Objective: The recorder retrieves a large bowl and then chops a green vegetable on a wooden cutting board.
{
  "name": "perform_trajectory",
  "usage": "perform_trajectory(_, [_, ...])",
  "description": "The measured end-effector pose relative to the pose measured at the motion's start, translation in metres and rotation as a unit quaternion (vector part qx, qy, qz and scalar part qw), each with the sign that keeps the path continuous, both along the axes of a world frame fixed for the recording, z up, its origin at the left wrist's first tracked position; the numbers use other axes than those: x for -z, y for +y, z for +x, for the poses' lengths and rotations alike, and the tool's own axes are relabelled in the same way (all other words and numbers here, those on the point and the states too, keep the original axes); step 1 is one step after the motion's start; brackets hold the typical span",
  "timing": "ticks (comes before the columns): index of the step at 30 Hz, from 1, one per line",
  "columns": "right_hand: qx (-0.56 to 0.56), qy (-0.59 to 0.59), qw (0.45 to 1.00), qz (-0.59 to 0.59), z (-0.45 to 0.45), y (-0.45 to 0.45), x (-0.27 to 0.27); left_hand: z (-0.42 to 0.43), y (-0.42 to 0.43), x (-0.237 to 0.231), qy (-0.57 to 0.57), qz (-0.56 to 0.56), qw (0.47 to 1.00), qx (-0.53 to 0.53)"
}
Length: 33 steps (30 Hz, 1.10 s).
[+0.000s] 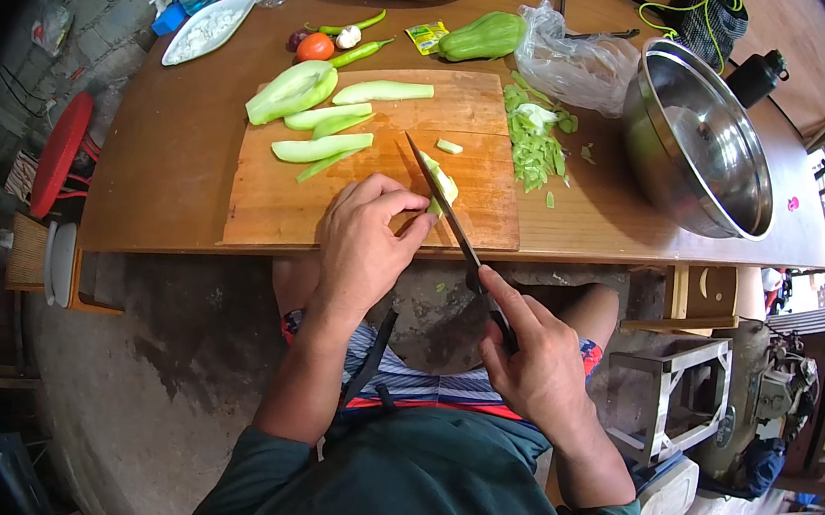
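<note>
My right hand (542, 354) grips the dark handle of a kitchen knife (454, 220), whose blade slants up and left over the cutting board. Beneath the blade lies a pale green papaya wedge (444, 185), partly covered by it. The fingertips of my left hand (377, 231) pinch the near end of this wedge, close beside the blade. One small cut piece (450, 147) rests just beyond on the wooden cutting board (289, 214). Several peeled wedges (322, 147) and a larger hollowed half (294, 90) are at the board's left side.
Right of the board are green peelings (533, 149) and a large steel bowl (695, 148) tilted toward me. Behind it lie an unpeeled papaya (485, 37), plastic bag (583, 68), seasoning packet (427, 36), tomato (315, 47), garlic (348, 36) and green chillies (362, 52). A white dish (210, 29) stands far left.
</note>
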State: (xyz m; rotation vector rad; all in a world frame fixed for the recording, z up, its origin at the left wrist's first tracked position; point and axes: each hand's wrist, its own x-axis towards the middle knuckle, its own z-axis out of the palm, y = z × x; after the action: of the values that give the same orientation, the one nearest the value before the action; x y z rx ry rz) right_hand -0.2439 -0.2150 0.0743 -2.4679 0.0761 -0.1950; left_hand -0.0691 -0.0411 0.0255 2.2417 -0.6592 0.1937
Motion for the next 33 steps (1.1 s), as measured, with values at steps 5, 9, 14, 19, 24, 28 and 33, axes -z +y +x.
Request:
perform_trajectory(5, [-0.003, -0.026, 0.999, -0.043, 0.004, 0.002, 0.015, 0.000, 0.000, 0.000, -0.003, 0.001, 1.000, 0.001])
perform_trajectory(9, [-0.007, -0.051, 0.996, -0.073, 0.015, 0.000, 0.027, 0.000, -0.001, 0.000, -0.014, 0.005, 1.000, 0.006])
perform_trajectory(14, [-0.007, -0.061, 0.989, -0.133, 0.023, -0.002, 0.023, 0.008, -0.008, 0.001, -0.064, -0.012, 0.998, -0.017])
perform_trajectory(19, [-0.020, -0.054, 0.988, -0.140, 0.014, -0.018, 0.007, 0.015, -0.008, -0.020, -0.166, -0.119, 0.978, 0.029])
perform_trajectory(24, [-0.010, -0.045, 0.983, -0.175, 0.002, -0.032, -0.019, 0.046, -0.011, -0.028, -0.109, 0.037, 0.971, 0.209])
perform_trajectory(28, [-0.014, -0.046, 0.984, -0.173, -0.011, -0.045, -0.033, 0.074, -0.017, -0.030, -0.023, 0.043, 0.957, 0.285])
perform_trajectory(33, [-0.012, -0.047, 0.985, -0.167, -0.034, -0.064, -0.048, 0.103, -0.025, -0.024, 0.066, 0.049, 0.947, 0.312])
